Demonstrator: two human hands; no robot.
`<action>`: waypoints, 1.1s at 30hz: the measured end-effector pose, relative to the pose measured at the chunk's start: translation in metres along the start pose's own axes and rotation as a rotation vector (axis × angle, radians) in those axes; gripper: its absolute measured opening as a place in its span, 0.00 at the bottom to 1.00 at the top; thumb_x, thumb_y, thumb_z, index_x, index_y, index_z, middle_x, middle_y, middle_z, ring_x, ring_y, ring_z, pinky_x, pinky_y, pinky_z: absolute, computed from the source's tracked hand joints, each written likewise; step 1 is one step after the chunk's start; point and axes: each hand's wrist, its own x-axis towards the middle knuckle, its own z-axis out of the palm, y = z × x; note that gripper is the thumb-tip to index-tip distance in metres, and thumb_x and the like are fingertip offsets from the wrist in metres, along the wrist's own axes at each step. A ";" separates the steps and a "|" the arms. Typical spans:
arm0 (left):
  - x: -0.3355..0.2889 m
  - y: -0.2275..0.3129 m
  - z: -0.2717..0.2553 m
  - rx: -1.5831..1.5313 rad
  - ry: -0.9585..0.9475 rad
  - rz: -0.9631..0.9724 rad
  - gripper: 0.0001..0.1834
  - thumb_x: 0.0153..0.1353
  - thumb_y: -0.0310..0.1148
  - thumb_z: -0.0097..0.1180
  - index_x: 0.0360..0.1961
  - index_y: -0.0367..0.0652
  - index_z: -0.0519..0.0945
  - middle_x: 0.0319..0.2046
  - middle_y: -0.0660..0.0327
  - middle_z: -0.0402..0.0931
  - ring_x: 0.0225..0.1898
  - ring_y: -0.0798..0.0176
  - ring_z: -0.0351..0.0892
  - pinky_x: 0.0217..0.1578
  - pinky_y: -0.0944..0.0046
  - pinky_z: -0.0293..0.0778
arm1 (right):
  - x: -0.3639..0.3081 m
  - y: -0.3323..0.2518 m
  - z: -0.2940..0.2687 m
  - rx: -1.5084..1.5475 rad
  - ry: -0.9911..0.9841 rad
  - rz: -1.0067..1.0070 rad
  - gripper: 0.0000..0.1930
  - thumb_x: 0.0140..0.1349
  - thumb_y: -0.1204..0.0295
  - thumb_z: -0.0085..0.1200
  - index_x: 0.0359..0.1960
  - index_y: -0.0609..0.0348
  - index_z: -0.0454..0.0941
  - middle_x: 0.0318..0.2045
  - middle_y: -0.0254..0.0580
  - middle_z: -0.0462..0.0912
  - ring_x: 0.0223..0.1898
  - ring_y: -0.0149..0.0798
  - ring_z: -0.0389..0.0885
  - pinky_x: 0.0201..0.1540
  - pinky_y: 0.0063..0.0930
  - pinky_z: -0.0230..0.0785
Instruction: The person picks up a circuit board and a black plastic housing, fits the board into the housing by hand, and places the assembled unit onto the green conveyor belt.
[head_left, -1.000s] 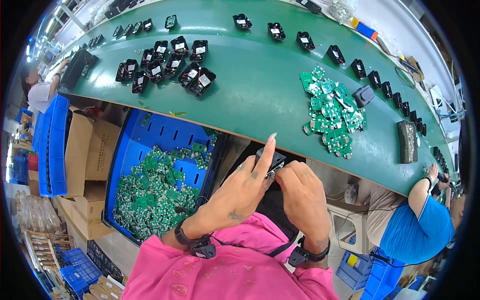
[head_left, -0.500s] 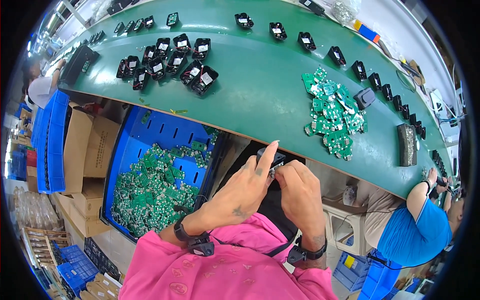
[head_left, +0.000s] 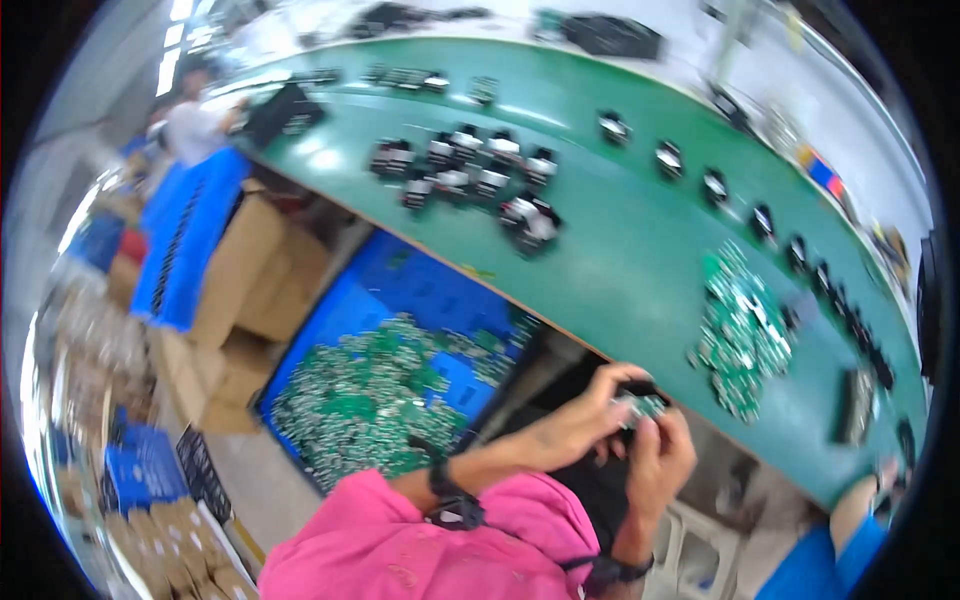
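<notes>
Just off the bench's near edge, my left hand (head_left: pixel 572 428) is closed around a small black plastic housing (head_left: pixel 634 387). A green circuit board (head_left: pixel 648 406) shows at the housing's opening, but blur hides how far in it sits. My right hand (head_left: pixel 660 465) has its thumb and fingers closed on the board's near side. On the bench to the right lies a heap of green circuit boards (head_left: pixel 742 335). Farther left stands a cluster of black housings (head_left: pixel 530 222) with white pieces in them.
The green bench (head_left: pixel 610 275) curves across the view, with a row of black housings (head_left: pixel 714 187) along its far side. Below its edge, a blue bin (head_left: pixel 462 395) holds many circuit boards. A white stool (head_left: pixel 700 550) and a person in blue (head_left: pixel 815 565) are at the right.
The view has swung and blurred, so the bench and my hands appear shifted. The housing now shows its opening with the green board, and my left index finger no longer points up.
</notes>
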 end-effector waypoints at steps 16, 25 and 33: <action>0.010 -0.031 0.000 -0.095 -0.075 -0.074 0.31 0.61 0.26 0.45 0.67 0.52 0.57 0.37 0.64 0.67 0.27 0.74 0.68 0.25 0.74 0.64 | 0.001 -0.007 -0.033 0.114 -0.316 -0.152 0.09 0.70 0.72 0.52 0.34 0.66 0.76 0.24 0.35 0.73 0.21 0.25 0.66 0.23 0.20 0.56; 0.003 -0.019 0.017 0.328 0.268 0.172 0.30 0.63 0.23 0.47 0.66 0.41 0.58 0.53 0.54 0.65 0.49 0.64 0.70 0.47 0.62 0.75 | -0.025 -0.028 -0.003 0.113 0.026 0.138 0.05 0.68 0.76 0.52 0.34 0.64 0.76 0.24 0.30 0.74 0.23 0.21 0.69 0.23 0.17 0.58; 0.001 -0.006 0.003 0.195 -0.024 0.078 0.39 0.59 0.19 0.51 0.71 0.48 0.54 0.52 0.58 0.67 0.41 0.68 0.72 0.35 0.68 0.73 | -0.010 -0.025 -0.026 0.456 -0.091 0.286 0.06 0.70 0.74 0.54 0.36 0.65 0.76 0.25 0.29 0.74 0.20 0.17 0.66 0.20 0.13 0.54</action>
